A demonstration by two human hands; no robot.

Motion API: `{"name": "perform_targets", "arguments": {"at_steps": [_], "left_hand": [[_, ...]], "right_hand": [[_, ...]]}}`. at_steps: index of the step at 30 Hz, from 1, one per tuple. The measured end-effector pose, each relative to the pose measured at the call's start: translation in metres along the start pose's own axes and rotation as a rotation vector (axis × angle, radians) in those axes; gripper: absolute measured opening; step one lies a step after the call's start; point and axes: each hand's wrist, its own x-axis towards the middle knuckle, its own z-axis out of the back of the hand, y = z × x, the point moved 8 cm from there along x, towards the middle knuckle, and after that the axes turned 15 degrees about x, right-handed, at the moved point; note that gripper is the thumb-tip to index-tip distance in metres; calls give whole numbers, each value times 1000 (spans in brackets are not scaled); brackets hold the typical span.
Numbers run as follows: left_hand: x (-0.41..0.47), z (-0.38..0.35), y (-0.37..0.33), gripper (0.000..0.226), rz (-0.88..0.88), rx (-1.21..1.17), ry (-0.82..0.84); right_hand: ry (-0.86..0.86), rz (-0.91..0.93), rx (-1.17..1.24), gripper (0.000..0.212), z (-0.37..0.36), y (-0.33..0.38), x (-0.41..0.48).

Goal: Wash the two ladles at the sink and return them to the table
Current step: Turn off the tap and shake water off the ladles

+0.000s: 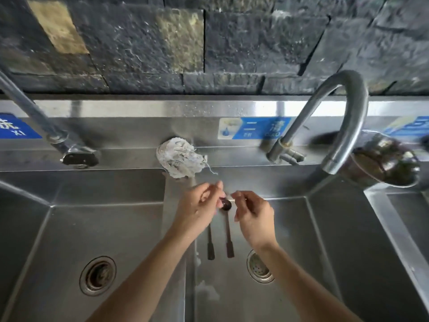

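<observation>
- We see both hands over the middle basin [290,228] of a steel sink, just in front of its back ledge.
- Left hand [197,210]: its grip is closed around the bowl ends of the two ladles [226,206]; one dark bowl shows between the hands, the other is hidden by the fingers.
- Both handles hang down side by side, apart from each other, their dark ends above the basin floor.
- Right hand [254,217]: fingers pinched narrow beside the visible bowl; whether they touch it we cannot tell.
- Handling, our judgement: the ladles look small, light and stiff; if wet, the thin stems will be slippery. We would hold at the neck or the thicker handle end.
- Containers: middle basin holds only a film of water and some foam near its drain [258,267]; left basin [92,228] looks bare.
- A frayed scrub pad [180,159] sits on the ledge, apart from the hands.
- No water visibly runs from the curved tap [343,117].
</observation>
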Motion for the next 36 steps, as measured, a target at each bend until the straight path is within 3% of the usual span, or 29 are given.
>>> {"name": "perform_targets", "arguments": {"at_steps": [7,12,15,20,26,30,36], "left_hand": [[29,-97,80,39,339,207,77],[25,-146,149,53,461,365,229],[27,-152,174,63,540,359,198],[38,-150,212,46,645,410,90],[41,-153,231,32,669,587,-1],[44,-153,243,23,674,584,-38],[53,-157,254,16,638,547,-52]], "right_hand": [[69,-131,-195,16,30,-84,33],[186,-250,-336,36,20,-148,48],[248,-299,-423,43,8,-181,55],[276,-344,-467,44,-16,-222,64],[257,-365,-549,32,-39,-256,66],[234,-333,-584,25,-40,-264,70],[162,-398,-439,29,-36,-272,76]]}}
